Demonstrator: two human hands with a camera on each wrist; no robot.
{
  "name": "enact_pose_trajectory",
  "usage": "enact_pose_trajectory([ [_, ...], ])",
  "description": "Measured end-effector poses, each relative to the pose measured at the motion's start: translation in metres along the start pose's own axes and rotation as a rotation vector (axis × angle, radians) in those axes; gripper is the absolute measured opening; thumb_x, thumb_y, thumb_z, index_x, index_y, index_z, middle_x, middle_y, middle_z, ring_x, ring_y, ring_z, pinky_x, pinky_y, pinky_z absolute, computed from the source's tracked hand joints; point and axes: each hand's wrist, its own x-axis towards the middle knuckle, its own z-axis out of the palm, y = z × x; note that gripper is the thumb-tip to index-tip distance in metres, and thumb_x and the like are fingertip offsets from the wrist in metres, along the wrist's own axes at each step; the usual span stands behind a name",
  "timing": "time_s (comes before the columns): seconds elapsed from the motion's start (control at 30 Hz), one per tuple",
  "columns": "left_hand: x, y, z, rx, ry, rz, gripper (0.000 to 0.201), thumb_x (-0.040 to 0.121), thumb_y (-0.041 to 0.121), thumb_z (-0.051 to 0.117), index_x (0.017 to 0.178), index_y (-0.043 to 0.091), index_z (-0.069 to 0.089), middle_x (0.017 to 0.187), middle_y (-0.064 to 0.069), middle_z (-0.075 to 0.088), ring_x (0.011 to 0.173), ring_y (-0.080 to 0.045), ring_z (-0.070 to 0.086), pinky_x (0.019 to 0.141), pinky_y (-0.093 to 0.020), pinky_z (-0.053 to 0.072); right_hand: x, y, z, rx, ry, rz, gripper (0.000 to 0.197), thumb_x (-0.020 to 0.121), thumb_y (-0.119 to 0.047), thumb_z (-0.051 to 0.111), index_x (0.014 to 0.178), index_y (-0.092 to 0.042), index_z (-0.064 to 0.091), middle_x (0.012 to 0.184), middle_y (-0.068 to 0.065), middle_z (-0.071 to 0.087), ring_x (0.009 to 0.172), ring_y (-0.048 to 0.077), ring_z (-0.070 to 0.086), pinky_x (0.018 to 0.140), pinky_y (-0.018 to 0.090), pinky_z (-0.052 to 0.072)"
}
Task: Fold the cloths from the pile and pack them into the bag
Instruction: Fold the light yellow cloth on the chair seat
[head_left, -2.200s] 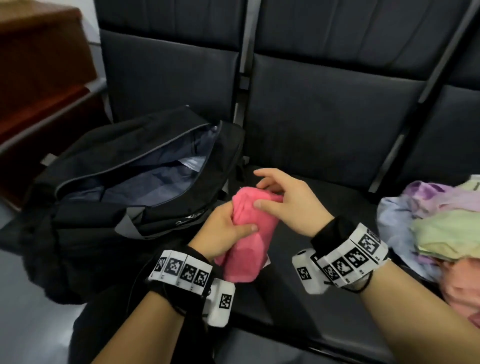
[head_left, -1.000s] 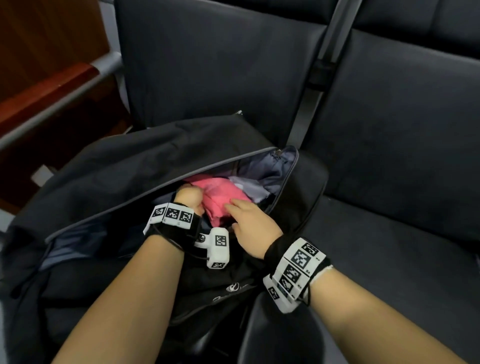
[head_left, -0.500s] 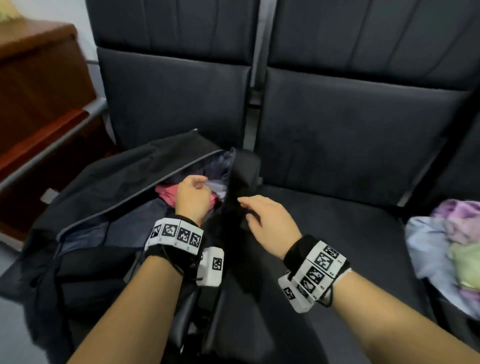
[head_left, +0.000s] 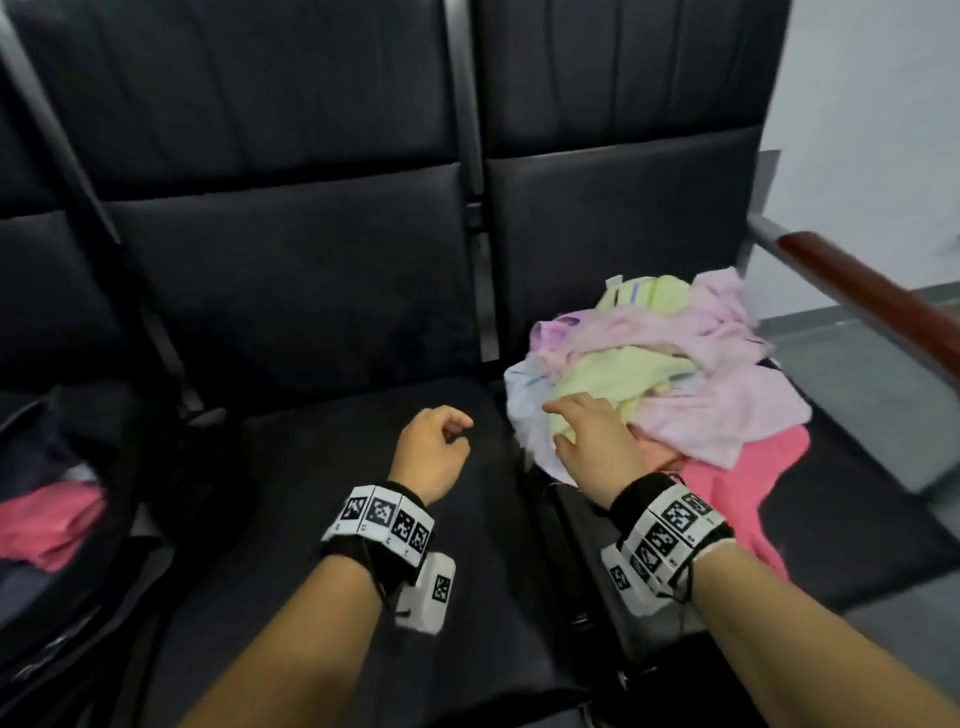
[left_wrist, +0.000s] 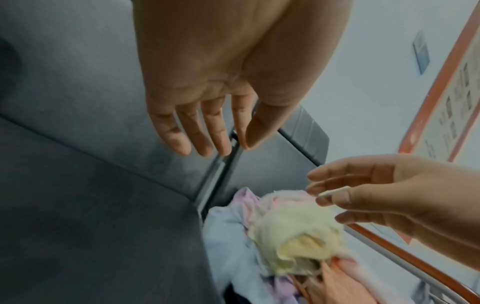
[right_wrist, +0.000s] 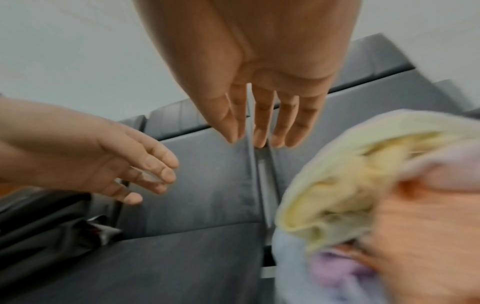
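Observation:
A pile of cloths lies on the right seat, with a pale yellow cloth on top and pink, lilac and light blue ones around it. My right hand hovers at the pile's near left edge with straight fingers, holding nothing. My left hand hangs over the middle seat, empty, fingers loosely relaxed. At the far left the black bag stands unzipped with a folded pink cloth inside. The yellow cloth shows in both wrist views.
Three dark padded seats run side by side with tall backrests. A wood-topped metal armrest borders the pile on the right. A grey floor and white wall lie beyond it.
Both hands left the bag, with the pink cloth staying inside it, and moved right. The view swung right to the pile, and my right hand now reaches its edge.

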Motion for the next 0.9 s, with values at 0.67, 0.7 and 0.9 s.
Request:
enact_pose_trajectory([
  [0.67,0.052,0.053,0.14,-0.094,0.051,-0.046,0.015,0.087,0.004,0.064,0.091,0.016,0.071,0.08,0.003,0.066,0.071,-0.01,0.059,0.063,-0.009,0.043,0.036,0.105,-0.036,-0.136,0.187,0.026,0.013,0.089,-0.018,0.065,0.098,-0.017,0.075,0.092,0.003,0.066,0.093,0.031,0.052,0.079,0.045,0.044],
  [0.7,0.049,0.058,0.132,-0.121,0.071,-0.022,0.016,0.087,0.003,0.062,0.088,0.016,0.071,0.082,-0.001,0.067,0.073,-0.013,0.061,0.067,-0.016,0.046,0.033,0.1,-0.041,-0.107,0.217,0.009,0.012,0.089,-0.017,0.066,0.096,-0.016,0.075,0.091,0.004,0.066,0.092,0.032,0.054,0.078,0.046,0.045],
  [0.9,0.021,0.104,0.069,-0.283,0.212,0.151,0.025,0.092,0.004,0.055,0.084,0.025,0.066,0.098,-0.006,0.067,0.09,-0.015,0.062,0.082,-0.023,0.047,0.011,0.049,-0.087,0.112,0.371,-0.09,0.012,0.093,-0.012,0.06,0.097,-0.009,0.071,0.094,0.005,0.063,0.093,0.029,0.059,0.082,0.044,0.046],
])
